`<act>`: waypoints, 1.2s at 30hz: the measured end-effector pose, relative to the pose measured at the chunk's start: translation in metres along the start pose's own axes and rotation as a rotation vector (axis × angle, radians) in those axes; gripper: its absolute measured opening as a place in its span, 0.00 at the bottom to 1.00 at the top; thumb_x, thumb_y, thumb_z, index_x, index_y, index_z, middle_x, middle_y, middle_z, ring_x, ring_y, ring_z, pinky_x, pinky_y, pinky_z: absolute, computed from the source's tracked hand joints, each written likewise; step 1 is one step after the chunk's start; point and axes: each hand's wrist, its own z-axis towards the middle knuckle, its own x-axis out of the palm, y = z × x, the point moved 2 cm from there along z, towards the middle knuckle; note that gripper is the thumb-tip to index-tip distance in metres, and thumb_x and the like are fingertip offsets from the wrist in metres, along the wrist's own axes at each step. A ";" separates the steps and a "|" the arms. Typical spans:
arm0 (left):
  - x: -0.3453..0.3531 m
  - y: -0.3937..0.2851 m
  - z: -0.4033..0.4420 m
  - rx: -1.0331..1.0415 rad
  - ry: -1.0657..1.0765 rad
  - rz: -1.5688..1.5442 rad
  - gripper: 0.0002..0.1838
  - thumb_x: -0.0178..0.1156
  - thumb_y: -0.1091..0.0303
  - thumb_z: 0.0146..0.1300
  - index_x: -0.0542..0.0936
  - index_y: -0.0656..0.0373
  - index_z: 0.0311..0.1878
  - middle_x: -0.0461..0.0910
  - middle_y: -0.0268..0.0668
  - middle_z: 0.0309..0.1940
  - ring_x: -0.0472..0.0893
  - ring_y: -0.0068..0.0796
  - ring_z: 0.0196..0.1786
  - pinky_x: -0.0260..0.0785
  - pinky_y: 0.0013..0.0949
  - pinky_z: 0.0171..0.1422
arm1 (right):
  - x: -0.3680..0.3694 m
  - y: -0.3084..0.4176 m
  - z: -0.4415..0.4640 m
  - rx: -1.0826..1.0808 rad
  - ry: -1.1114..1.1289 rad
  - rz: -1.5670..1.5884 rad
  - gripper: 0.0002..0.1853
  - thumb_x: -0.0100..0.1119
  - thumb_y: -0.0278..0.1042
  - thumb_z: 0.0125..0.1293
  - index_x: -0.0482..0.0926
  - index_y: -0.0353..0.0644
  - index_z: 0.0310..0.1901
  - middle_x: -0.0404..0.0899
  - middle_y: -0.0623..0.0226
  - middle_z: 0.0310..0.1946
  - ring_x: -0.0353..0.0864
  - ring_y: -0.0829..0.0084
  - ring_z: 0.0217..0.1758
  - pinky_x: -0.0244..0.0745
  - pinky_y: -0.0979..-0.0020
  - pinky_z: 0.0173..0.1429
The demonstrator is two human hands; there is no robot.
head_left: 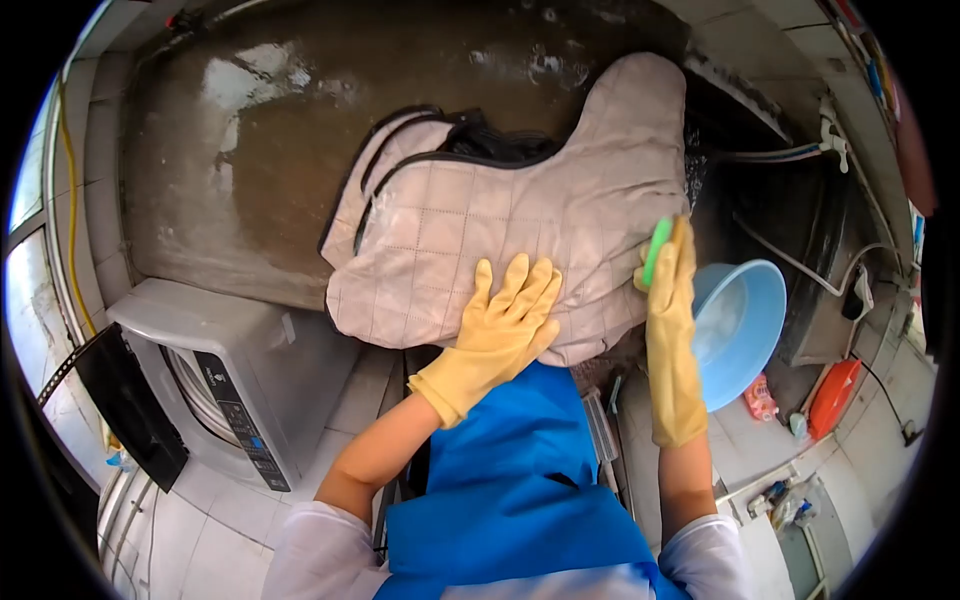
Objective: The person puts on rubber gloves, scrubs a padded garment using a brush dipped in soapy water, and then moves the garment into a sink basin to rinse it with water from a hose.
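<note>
A padded, quilted cover [480,215] in pale pink-beige with dark edging lies spread over a wet brown surface. Flat on its near part rests my left hand [500,325] in a yellow rubber glove, fingers apart and pressing on the cloth. My right hand [672,310], gloved the same way, is at the cover's right edge and turned on its side. Its fingers are closed round a green scouring sponge [657,250], mostly hidden by the glove. Whether the sponge touches the cloth I cannot tell.
A light blue basin [745,330] with whitish liquid stands right of my right hand. At the left is a grey washing machine [250,350]. A tap [832,140] with a hose is on the right wall. A red-orange object [833,400] and a pink packet [760,398] lie beyond the basin.
</note>
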 end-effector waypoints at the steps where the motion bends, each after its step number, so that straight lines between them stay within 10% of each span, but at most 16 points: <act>1: -0.005 -0.003 -0.007 -0.021 0.093 -0.135 0.31 0.57 0.58 0.74 0.70 0.64 0.76 0.68 0.52 0.76 0.60 0.58 0.82 0.43 0.66 0.84 | 0.001 0.016 -0.003 0.094 -0.014 0.137 0.36 0.47 0.53 0.83 0.58 0.34 0.80 0.75 0.57 0.67 0.77 0.76 0.46 0.77 0.74 0.49; 6: -0.072 0.037 -0.010 -0.164 -0.217 -0.264 0.30 0.58 0.71 0.73 0.67 0.71 0.75 0.68 0.57 0.76 0.59 0.61 0.82 0.46 0.57 0.86 | 0.010 0.052 -0.011 -0.067 -0.111 -0.225 0.37 0.50 0.53 0.81 0.60 0.31 0.78 0.72 0.40 0.69 0.78 0.51 0.63 0.73 0.60 0.67; 8: -0.073 0.062 0.002 -0.122 -0.202 -0.085 0.29 0.56 0.60 0.76 0.71 0.65 0.74 0.70 0.52 0.75 0.61 0.59 0.81 0.46 0.62 0.84 | 0.024 0.068 -0.016 -0.193 -0.126 -0.305 0.38 0.53 0.52 0.80 0.61 0.27 0.77 0.72 0.33 0.68 0.76 0.44 0.69 0.70 0.57 0.72; 15: -0.036 0.146 0.037 -0.107 0.027 0.320 0.32 0.51 0.48 0.78 0.67 0.51 0.80 0.70 0.37 0.77 0.56 0.52 0.84 0.33 0.65 0.85 | 0.102 0.080 -0.069 -0.685 0.337 -0.629 0.41 0.65 0.45 0.70 0.60 0.31 0.77 0.82 0.38 0.49 0.82 0.41 0.40 0.81 0.49 0.45; 18: -0.037 0.156 0.042 -0.134 0.033 0.360 0.33 0.50 0.48 0.78 0.64 0.52 0.81 0.67 0.38 0.79 0.54 0.52 0.84 0.30 0.66 0.85 | 0.054 0.024 -0.013 -0.638 0.077 -0.711 0.35 0.60 0.48 0.73 0.65 0.35 0.74 0.84 0.41 0.38 0.82 0.40 0.29 0.76 0.48 0.29; 20: -0.033 0.157 0.039 -0.149 -0.010 0.242 0.33 0.49 0.49 0.79 0.64 0.52 0.81 0.65 0.39 0.80 0.53 0.52 0.85 0.30 0.66 0.85 | 0.008 0.015 0.017 -0.148 -0.017 -0.654 0.35 0.51 0.53 0.79 0.65 0.27 0.71 0.82 0.47 0.24 0.84 0.44 0.27 0.77 0.49 0.30; 26: -0.027 0.163 0.037 -0.182 0.001 0.217 0.31 0.46 0.52 0.80 0.63 0.51 0.82 0.64 0.39 0.80 0.52 0.53 0.85 0.29 0.65 0.85 | 0.118 0.089 -0.045 -0.538 0.247 -0.583 0.26 0.52 0.57 0.78 0.79 0.38 0.56 0.84 0.45 0.29 0.86 0.45 0.33 0.81 0.51 0.35; 32: -0.019 0.171 0.029 -0.111 -0.047 0.286 0.32 0.48 0.53 0.79 0.62 0.52 0.82 0.64 0.40 0.80 0.55 0.55 0.84 0.30 0.64 0.86 | 0.057 0.037 0.043 -0.644 0.198 -0.715 0.24 0.58 0.49 0.74 0.79 0.39 0.63 0.86 0.51 0.35 0.86 0.45 0.35 0.81 0.48 0.39; 35: -0.012 0.174 0.035 -0.114 -0.109 0.326 0.32 0.50 0.55 0.78 0.63 0.54 0.82 0.65 0.41 0.79 0.56 0.57 0.83 0.30 0.64 0.86 | 0.041 0.082 0.028 0.162 0.333 -0.390 0.29 0.44 0.59 0.80 0.81 0.43 0.62 0.87 0.47 0.41 0.88 0.46 0.43 0.85 0.54 0.47; 36: -0.012 0.174 0.034 -0.131 -0.097 0.339 0.32 0.50 0.55 0.78 0.64 0.55 0.81 0.66 0.41 0.79 0.56 0.57 0.83 0.31 0.65 0.85 | 0.084 0.080 -0.003 -0.136 0.368 -0.471 0.28 0.43 0.59 0.81 0.80 0.43 0.61 0.87 0.45 0.40 0.88 0.46 0.42 0.85 0.51 0.46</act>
